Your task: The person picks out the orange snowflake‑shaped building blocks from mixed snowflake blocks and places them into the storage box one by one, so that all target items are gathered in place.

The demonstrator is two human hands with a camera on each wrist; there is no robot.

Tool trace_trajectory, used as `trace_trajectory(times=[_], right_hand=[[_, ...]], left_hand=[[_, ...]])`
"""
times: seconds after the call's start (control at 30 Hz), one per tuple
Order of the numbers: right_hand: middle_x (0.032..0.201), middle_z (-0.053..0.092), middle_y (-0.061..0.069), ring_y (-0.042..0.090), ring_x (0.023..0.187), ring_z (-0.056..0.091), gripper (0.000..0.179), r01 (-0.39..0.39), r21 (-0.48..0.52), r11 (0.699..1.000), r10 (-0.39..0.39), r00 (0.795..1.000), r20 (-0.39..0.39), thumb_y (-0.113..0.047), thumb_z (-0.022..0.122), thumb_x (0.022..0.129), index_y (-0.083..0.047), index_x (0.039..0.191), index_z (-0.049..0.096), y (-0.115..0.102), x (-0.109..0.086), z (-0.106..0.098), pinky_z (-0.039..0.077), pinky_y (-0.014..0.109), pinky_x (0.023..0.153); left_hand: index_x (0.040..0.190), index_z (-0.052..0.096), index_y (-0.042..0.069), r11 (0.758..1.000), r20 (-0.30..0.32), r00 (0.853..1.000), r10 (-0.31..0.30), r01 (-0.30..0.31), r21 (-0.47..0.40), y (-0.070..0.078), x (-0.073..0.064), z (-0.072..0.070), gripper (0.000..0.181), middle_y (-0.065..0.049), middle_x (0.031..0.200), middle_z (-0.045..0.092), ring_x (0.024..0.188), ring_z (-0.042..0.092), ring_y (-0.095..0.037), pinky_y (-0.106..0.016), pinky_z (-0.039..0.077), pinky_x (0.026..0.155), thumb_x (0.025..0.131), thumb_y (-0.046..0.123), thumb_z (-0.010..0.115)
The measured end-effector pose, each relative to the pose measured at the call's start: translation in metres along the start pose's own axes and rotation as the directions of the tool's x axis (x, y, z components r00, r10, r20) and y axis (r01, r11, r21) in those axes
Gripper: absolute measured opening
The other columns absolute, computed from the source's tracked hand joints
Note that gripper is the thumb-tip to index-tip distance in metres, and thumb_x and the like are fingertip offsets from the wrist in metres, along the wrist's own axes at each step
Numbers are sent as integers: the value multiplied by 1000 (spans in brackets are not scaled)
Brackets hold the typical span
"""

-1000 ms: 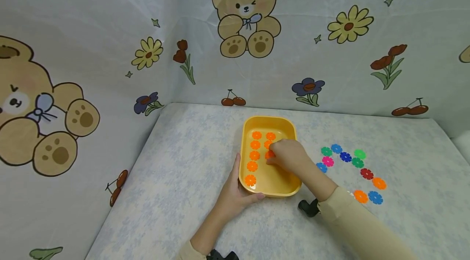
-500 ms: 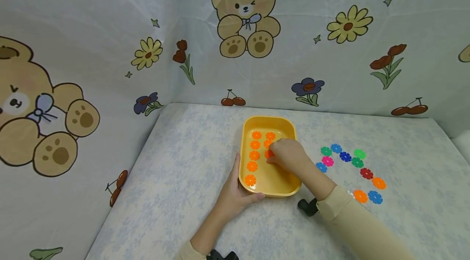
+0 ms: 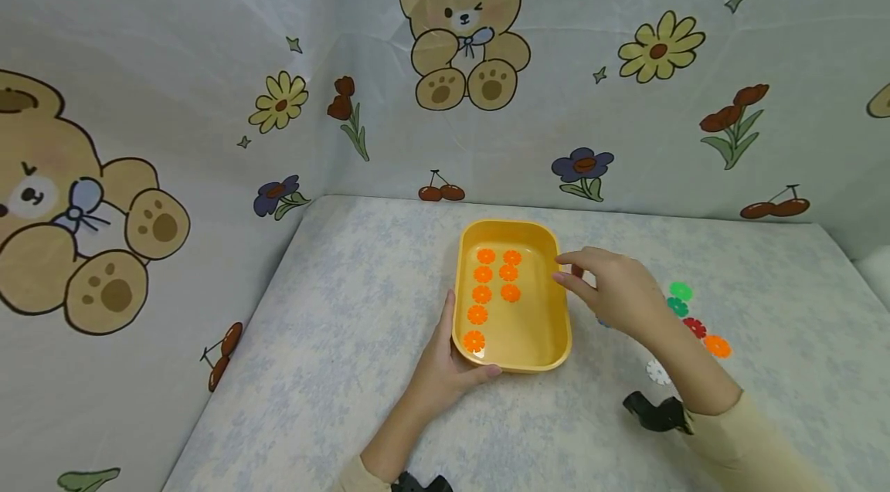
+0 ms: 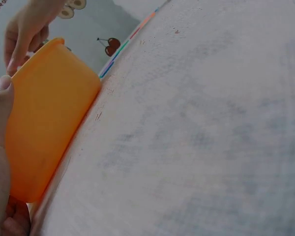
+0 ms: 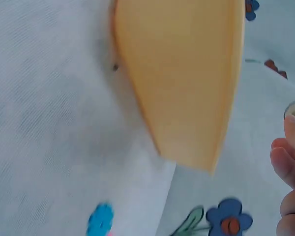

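Note:
A yellow plastic tray (image 3: 535, 331) lies on the table. Several orange flower-shaped discs (image 3: 483, 294) are inside it, a longer column on the left and a shorter one beside it. My left hand (image 3: 445, 380) holds the tray's near left corner, its thumb along the near side. In the left wrist view that thumb touches the rim of the tray (image 4: 54, 118). Over the tray's right rim is my right hand (image 3: 619, 291), thumb and forefinger apart, with no disc visible between them. The right wrist view shows its bent fingers (image 5: 289, 164) beside the tray (image 5: 182, 73).
Loose flower-shaped discs lie on the table to the right: a white disc (image 3: 657, 372), a red disc (image 3: 694, 327), an orange disc (image 3: 718, 346) and green ones. My right hand and forearm hide others. A bear-print cloth (image 3: 389, 144) stands behind the table.
My right hand has left the second orange column and moved right to the tray's rim, its fingers parting. The lowest orange disc there is now uncovered. The left hand and tray stay put.

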State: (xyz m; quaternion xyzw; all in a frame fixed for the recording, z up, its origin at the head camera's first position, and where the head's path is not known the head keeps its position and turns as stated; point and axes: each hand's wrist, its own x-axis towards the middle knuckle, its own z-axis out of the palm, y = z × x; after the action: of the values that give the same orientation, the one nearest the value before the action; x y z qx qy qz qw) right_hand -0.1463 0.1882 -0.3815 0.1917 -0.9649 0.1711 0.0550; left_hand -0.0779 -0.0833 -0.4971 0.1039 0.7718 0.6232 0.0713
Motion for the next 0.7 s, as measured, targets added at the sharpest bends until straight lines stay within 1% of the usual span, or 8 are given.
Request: trace_trajectory(times=[0.13, 0.2, 0.3, 0.37, 0.43, 0.53, 0.6, 0.7], right_hand=[[85, 65, -4, 11, 62, 45, 32, -43, -22, 999, 43, 999, 2, -30, 71, 93, -13, 120, 70, 25, -28, -13, 42, 22, 54], [86, 65, -4, 11, 64, 45, 33, -78, -30, 997, 79, 996, 39, -30, 71, 92, -13, 121, 70, 37, -42, -18, 42, 21, 53], [86, 63, -5, 11, 61, 42, 35, -129, -45, 991, 133, 986, 100, -28, 73, 91, -12, 122, 69, 56, -62, -19, 38, 21, 49], [87, 62, -5, 10, 60, 42, 39, -167, -50, 985, 173, 972, 161, -28, 74, 90, -12, 124, 68, 67, -74, -18, 37, 21, 48], [87, 60, -7, 9, 62, 42, 41, -188, -52, 981, 195, 956, 218, -29, 75, 88, -12, 125, 67, 80, -85, -15, 36, 21, 49], [88, 57, -9, 9, 62, 42, 46, -215, -55, 975, 221, 929, 297, -31, 76, 86, -15, 128, 66, 95, -100, -10, 35, 21, 51], [87, 56, -10, 12, 70, 50, 48, -220, -58, 974, 227, 917, 327, -33, 78, 84, -17, 128, 66, 104, -108, -7, 38, 22, 56], [88, 57, -8, 18, 83, 56, 55, -258, -64, 964, 263, 889, 374, -39, 81, 79, -17, 127, 66, 114, -116, -4, 50, 30, 65]], left_hand=[[160, -8, 31, 999, 6, 1000, 1, -1, -36, 1, 0, 1, 125, 15, 166, 5, 153, 17, -11, -46, 20, 123, 77, 36, 86], [160, -8, 30, 1000, 4, 1000, 7, -7, -30, 0, 0, 1, 125, 13, 166, 5, 153, 17, -12, -47, 20, 123, 77, 36, 86], [160, -7, 32, 1000, 1, 1000, 2, -2, -21, 0, 0, 1, 125, 14, 166, 6, 153, 17, -11, -46, 20, 123, 77, 38, 86], [160, -7, 32, 1000, -1, 1000, -4, 4, -10, -1, 0, 1, 125, 16, 166, 5, 153, 16, -9, -45, 19, 124, 77, 38, 86], [160, -7, 33, 1000, 0, 1000, -11, 11, -15, -1, 0, 1, 124, 17, 165, 5, 152, 15, -8, -44, 19, 124, 77, 38, 86], [160, -7, 32, 1000, 5, 1000, -9, 9, -27, -1, 0, 1, 124, 16, 166, 5, 153, 15, -9, -43, 19, 124, 78, 34, 86], [160, -7, 31, 999, 8, 1000, -6, 6, -37, -1, 0, 1, 124, 16, 166, 4, 153, 15, -9, -42, 19, 124, 78, 33, 86], [159, -7, 36, 999, 10, 1000, -7, 8, -48, -1, 0, 1, 124, 17, 166, 4, 153, 15, -7, -39, 19, 123, 78, 32, 86]])
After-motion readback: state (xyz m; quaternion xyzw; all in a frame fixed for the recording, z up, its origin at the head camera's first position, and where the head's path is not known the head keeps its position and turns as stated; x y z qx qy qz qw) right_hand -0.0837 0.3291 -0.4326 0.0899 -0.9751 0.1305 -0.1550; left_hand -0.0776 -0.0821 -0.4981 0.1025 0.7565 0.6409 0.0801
